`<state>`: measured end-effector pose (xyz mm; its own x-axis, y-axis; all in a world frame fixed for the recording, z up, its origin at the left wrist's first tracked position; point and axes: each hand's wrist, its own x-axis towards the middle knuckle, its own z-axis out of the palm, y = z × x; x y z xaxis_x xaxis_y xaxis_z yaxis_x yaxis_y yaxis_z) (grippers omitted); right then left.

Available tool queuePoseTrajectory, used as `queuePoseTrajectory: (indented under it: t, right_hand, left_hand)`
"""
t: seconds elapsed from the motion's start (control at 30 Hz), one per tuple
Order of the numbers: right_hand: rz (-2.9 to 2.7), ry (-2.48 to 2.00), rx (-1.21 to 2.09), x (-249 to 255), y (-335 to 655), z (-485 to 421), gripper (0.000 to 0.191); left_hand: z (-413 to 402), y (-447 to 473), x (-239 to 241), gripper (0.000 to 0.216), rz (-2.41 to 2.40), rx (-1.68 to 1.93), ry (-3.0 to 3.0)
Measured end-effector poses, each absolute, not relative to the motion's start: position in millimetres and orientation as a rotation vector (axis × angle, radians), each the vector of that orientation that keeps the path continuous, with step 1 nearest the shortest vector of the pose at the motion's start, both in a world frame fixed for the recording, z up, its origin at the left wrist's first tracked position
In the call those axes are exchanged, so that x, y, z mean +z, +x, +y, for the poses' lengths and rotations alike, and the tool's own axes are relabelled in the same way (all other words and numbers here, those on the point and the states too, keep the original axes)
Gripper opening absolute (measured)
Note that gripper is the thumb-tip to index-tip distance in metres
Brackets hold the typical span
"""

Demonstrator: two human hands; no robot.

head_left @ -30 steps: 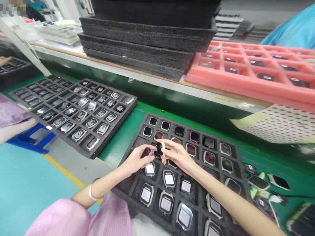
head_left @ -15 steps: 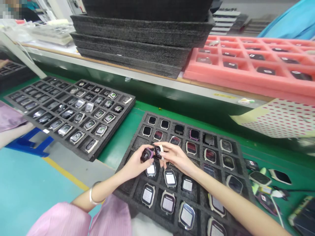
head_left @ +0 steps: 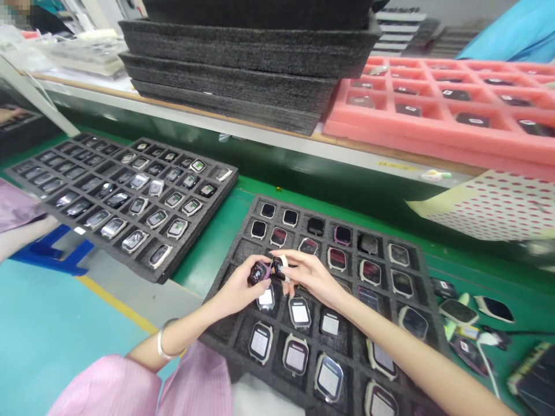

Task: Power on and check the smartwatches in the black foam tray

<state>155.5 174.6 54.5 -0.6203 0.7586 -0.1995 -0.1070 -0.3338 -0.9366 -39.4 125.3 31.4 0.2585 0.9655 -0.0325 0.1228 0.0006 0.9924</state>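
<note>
Trays: two black foam ones on the green bench [head_left: 217, 231], left tray [head_left: 210, 208] and near tray [head_left: 243, 249]; one pink tray [head_left: 433, 141] behind.
Hands: left hand [head_left: 237, 287] clamped on purple watch [head_left: 259, 272]; right hand [head_left: 314, 277] pinching cream watch [head_left: 281, 268].
Place: both watches side by side, just above near tray.

- Green bench strip [head_left: 212, 237] between left tray [head_left: 225, 188] and near tray [head_left: 236, 254] lies open.
- Black foam stack [head_left: 243, 81] and pink tray [head_left: 433, 138] wall off the back.
- Loose watches [head_left: 457, 312] crowd the near tray's right side.
- Left hand [head_left: 240, 284] with purple watch [head_left: 259, 271] and right hand [head_left: 310, 277] with white watch [head_left: 281, 267] cover its left pockets.
</note>
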Motion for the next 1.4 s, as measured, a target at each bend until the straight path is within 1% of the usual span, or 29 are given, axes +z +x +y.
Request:
queuePoseTrajectory:
  t: [0.33, 0.6, 0.8, 1.0, 1.2, 1.4]
  right_hand:
    - [-1.35, -0.898, 1.974, 52.1, 155.8, 175.0, 0.044]
    - [-1.364, -0.893, 1.959, 52.0, 154.2, 173.7, 0.049]
    - [-1.402, -0.872, 1.965, 51.9, 155.7, 174.9, 0.042]
    - [-1.428, -0.865, 1.943, 52.4, 155.4, 174.6, 0.044]
    - [-1.425, -0.865, 1.953, 52.9, 155.0, 173.7, 0.038]
    - [-1.461, -0.891, 1.923, 56.6, 154.2, 173.2, 0.044]
  left_hand:
    - [126.3, -40.5, 35.1, 0.032, 1.17, 0.92, 1.449]
    - [126.0, -39.7, 30.7, 0.037, 1.124, 0.983, 1.375]
    - [125.9, -41.0, 34.2, 0.033, 1.17, 0.918, 1.45]
    - [125.9, -39.9, 33.6, 0.034, 1.141, 0.957, 1.43]
    - [124.5, -40.7, 34.4, 0.032, 1.159, 0.936, 1.463]
    - [125.1, -40.5, 33.0, 0.034, 1.123, 1.0, 1.42]
